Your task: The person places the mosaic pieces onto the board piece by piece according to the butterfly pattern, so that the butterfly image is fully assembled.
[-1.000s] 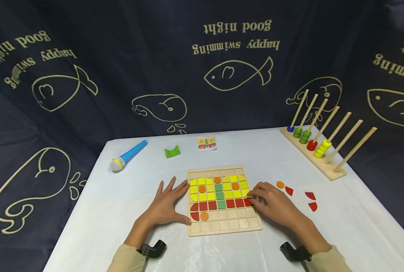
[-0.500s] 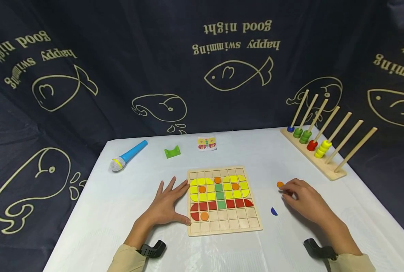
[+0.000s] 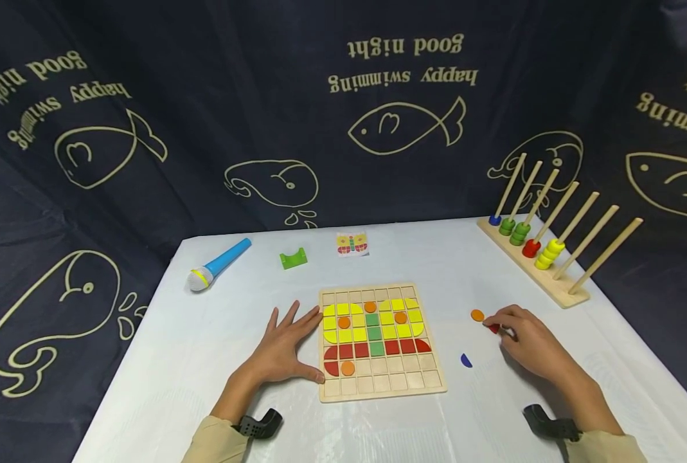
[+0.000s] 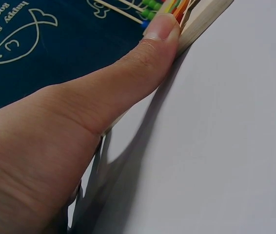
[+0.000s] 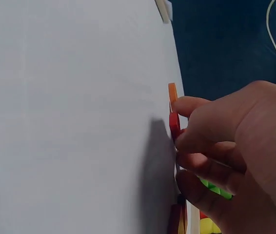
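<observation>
A wooden grid board [image 3: 381,385] lies on the white table, holding yellow, orange, green and red flat pieces. Along its left edge rests my left hand [image 3: 285,350], fingers spread; the left wrist view has its thumb [image 4: 147,53] against the board's side. To the right of the board, my right hand [image 3: 531,341] pinches a red quarter-circle piece [image 3: 493,328] between thumb and index finger, low over the table. That red piece [image 5: 174,124] also shows in the right wrist view, by an orange disc [image 5: 172,91]. More red pieces [image 5: 175,219] lie under the hand.
Near the right hand lie an orange disc [image 3: 477,315] and a blue piece [image 3: 466,360]. A bead stacker [image 3: 571,297] with upright pegs stands at the back right. Farther back are a butterfly pattern card [image 3: 351,245], a green notched block [image 3: 294,258] and a toy microphone [image 3: 218,265].
My right hand has left the board's right edge and moved right to the loose red piece. A red piece stays in the board there, and the blue piece is uncovered. The left hand keeps still.
</observation>
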A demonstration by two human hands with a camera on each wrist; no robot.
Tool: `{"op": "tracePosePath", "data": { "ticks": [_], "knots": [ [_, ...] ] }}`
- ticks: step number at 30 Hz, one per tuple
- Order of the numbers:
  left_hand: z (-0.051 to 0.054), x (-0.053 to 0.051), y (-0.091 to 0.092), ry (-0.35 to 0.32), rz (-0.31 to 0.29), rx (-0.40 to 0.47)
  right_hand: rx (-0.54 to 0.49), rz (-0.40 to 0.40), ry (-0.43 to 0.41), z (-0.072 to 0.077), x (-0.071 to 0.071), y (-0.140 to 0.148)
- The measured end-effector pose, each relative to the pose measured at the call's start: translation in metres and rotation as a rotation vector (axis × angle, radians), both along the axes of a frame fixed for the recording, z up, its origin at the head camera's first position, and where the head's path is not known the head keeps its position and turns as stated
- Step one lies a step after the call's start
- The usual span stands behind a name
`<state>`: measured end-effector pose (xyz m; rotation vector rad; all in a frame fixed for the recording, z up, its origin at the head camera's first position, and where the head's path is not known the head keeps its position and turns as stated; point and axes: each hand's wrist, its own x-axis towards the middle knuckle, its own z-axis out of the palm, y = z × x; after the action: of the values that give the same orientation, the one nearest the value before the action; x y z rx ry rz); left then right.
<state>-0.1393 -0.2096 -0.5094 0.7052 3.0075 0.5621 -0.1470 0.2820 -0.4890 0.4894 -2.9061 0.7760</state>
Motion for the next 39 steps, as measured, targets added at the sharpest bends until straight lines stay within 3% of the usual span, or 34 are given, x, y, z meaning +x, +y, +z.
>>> {"op": "tracePosePath", "data": {
  "ticks": [19, 27, 33, 39],
  "knots": [
    [0.001, -0.002, -0.001, -0.007, 0.006, -0.012, 0.119, -0.142, -0.075, 0.001, -0.003, -0.001],
    [0.002, 0.000, 0.000, -0.013, 0.008, -0.008, 0.000, -0.037, -0.093, 0.000, -0.004, -0.005],
    [0.003, 0.000, 0.001, -0.011, 0.009, -0.007, 0.061, 0.036, -0.110, 0.004, -0.007, -0.008],
    [0.003, 0.000, 0.001, -0.011, 0.010, -0.007, 0.037, 0.026, -0.109, 0.002, -0.008, -0.012]
  ]
}}
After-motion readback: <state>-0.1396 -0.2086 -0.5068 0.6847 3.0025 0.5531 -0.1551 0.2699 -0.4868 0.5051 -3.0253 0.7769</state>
